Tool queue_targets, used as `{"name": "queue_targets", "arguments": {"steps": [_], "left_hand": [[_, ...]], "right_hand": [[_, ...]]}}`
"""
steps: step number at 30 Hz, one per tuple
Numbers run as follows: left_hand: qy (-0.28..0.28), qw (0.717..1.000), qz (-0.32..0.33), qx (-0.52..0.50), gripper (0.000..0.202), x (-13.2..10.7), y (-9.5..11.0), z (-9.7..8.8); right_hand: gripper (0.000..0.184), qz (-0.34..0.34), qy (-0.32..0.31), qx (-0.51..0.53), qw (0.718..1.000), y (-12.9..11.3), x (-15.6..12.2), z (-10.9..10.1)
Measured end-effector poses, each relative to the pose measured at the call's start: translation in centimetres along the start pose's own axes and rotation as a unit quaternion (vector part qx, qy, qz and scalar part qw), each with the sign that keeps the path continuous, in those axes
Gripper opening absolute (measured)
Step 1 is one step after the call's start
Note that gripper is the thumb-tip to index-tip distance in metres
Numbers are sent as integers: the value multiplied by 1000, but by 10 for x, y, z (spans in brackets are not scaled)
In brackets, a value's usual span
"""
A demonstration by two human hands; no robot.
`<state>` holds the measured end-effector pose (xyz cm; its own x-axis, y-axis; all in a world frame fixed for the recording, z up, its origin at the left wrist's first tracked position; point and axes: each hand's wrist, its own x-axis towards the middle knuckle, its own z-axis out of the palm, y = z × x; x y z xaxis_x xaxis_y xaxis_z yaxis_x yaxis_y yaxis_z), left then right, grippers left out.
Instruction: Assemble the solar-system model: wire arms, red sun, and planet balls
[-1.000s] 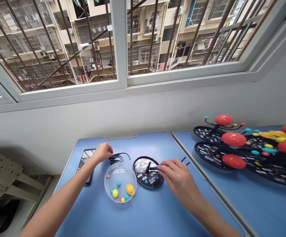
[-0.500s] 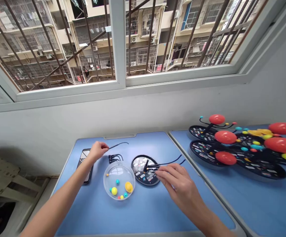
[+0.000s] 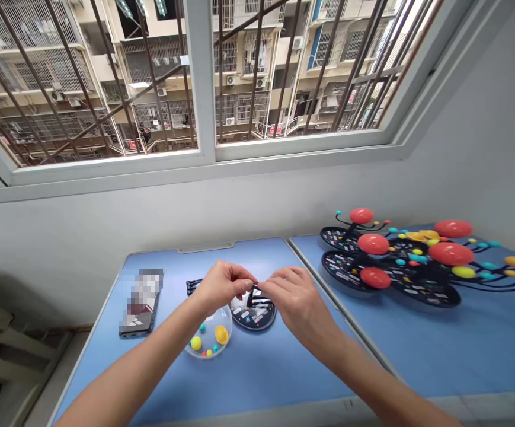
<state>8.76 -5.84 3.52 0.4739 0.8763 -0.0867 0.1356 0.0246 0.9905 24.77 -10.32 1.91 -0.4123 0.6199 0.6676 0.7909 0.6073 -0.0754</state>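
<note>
Left hand [image 3: 223, 286] and right hand [image 3: 295, 295] pinch a near-upright black stem [image 3: 254, 289] on the oval base [image 3: 257, 321].

We see a blue surface [image 3: 248, 379] under a clear round dish [image 3: 208, 344] of yellow, teal and red balls [image 3: 196, 343]. Just beside it, a black oval base [image 3: 261, 317] shows white patches. Farther right, black bases [image 3: 346, 267] flecked with many colours carry glossy red spheres [image 3: 373, 244] and yellow and teal beads [image 3: 464, 271].

Blue table [image 3: 257, 379] with a phone [image 3: 138, 303], a clear dish [image 3: 206, 350] of coloured balls, a black oval base [image 3: 264, 320]
</note>
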Motion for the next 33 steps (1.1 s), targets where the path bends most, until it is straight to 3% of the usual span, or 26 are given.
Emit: {"name": "queue_targets", "arguments": {"steps": [7,15,21,33], "left_hand": [[17,1000,3,12,15,9,-12,10],[53,963,115,240,14,22,-28,7],[54,947,122,291,13,28,-33,7],[31,950,91,297,15,35,-37,5]], "right_hand": [[22,54,-6,7,998,13,-8,11],[18,90,-55,-38,994,22,-9,25],[20,101,-71,-54,991,19,-8,30],[24,93,-101,-74,988,21,-5,32]]}}
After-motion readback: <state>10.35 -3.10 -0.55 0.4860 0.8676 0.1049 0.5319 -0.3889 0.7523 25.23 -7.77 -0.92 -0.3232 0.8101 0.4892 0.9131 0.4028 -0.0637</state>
